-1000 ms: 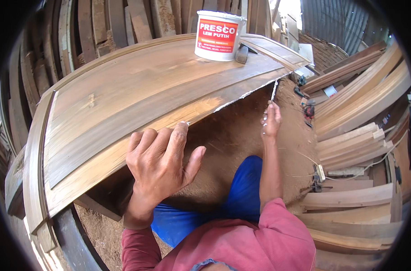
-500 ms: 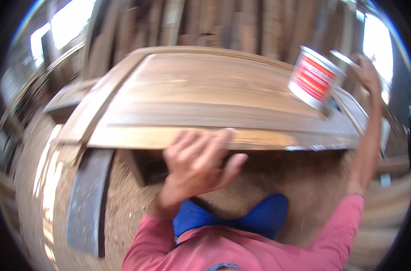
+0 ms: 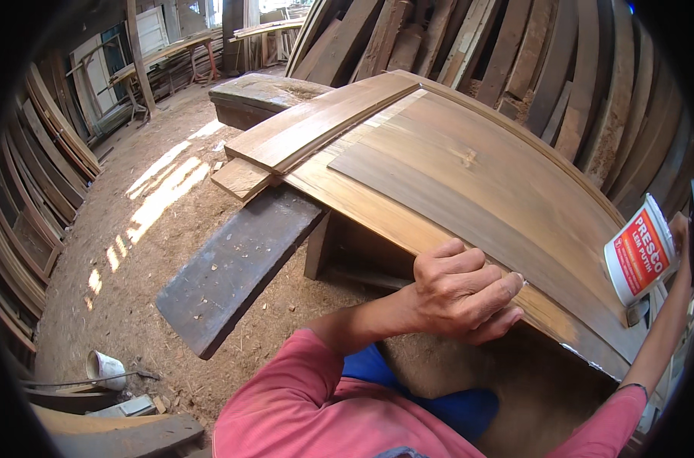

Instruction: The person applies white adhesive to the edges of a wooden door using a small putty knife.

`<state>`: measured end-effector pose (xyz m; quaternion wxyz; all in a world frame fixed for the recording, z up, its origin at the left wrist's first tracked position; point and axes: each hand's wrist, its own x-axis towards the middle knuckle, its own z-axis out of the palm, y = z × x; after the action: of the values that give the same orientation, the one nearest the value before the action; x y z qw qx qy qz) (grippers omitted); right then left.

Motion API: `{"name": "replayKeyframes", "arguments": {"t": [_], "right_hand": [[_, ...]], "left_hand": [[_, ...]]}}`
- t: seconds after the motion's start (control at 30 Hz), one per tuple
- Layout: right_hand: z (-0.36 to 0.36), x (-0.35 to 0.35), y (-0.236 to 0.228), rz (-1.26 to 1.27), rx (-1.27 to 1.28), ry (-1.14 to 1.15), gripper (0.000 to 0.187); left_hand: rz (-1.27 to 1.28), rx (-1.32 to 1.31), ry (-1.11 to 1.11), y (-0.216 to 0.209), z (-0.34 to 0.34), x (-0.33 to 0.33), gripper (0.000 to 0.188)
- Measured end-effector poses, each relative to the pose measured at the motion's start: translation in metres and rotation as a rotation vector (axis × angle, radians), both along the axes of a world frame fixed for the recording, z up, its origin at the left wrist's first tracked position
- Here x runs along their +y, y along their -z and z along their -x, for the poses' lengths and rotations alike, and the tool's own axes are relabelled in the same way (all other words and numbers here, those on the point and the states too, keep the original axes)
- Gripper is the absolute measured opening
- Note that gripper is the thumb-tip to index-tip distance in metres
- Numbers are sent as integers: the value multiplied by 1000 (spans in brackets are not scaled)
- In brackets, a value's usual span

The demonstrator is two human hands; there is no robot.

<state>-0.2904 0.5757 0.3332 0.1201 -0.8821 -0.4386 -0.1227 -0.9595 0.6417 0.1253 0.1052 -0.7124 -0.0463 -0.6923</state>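
Note:
A framed wooden door panel [image 3: 469,156] lies flat across supports in front of me. My left hand [image 3: 469,294] hovers at its near edge, fingers curled in and a small white smear on one fingertip; I see nothing held in it. At the right end of the panel stands a white tub [image 3: 641,252] with a red and orange label. Close against the tub's far right side is my right hand [image 3: 680,229], its fingers mostly hidden and cut by the dark rim. White glue [image 3: 587,359] lies along the panel's near edge toward the right.
A dark plank [image 3: 236,267] juts out under the panel's left end, beside a thick beam [image 3: 267,99]. Upright boards [image 3: 515,61] lean behind the panel. More timber [image 3: 26,191] is stacked at the left. A small white bucket [image 3: 105,369] sits on the sawdust-covered ground.
My view has swung to the left. My left hand has gone from spread fingers to curled ones. My right hand, earlier raised with a thin white thing, is now lower beside the tub.

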Motion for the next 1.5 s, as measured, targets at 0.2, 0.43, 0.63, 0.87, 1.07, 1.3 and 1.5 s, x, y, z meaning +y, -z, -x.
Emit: {"name": "replayKeyframes", "arguments": {"t": [0.2,0.43,0.63,0.87,1.07,1.3,1.5], "right_hand": [[-26,-14,-17,-80,119,-62,22],[46,-67,-50,-359,178,-329,23],[145,-144,-23,-592,164,-133,28],[215,-195,30,-552,367,-10,23],[270,-244,82,-907,538,-294,39],[429,-205,250,-1371,674,-600,23],[492,-125,325,-1444,704,-657,20]], "left_hand": [[-19,-14,38,3,-2,7,26],[-31,139,0,-7,4,6,21],[21,131,69,6,-3,4,20],[61,181,100,0,6,-5,21],[69,217,135,-7,2,-9,22],[125,54,637,47,27,-22,35],[557,419,689,127,-2,-22,9]]}}
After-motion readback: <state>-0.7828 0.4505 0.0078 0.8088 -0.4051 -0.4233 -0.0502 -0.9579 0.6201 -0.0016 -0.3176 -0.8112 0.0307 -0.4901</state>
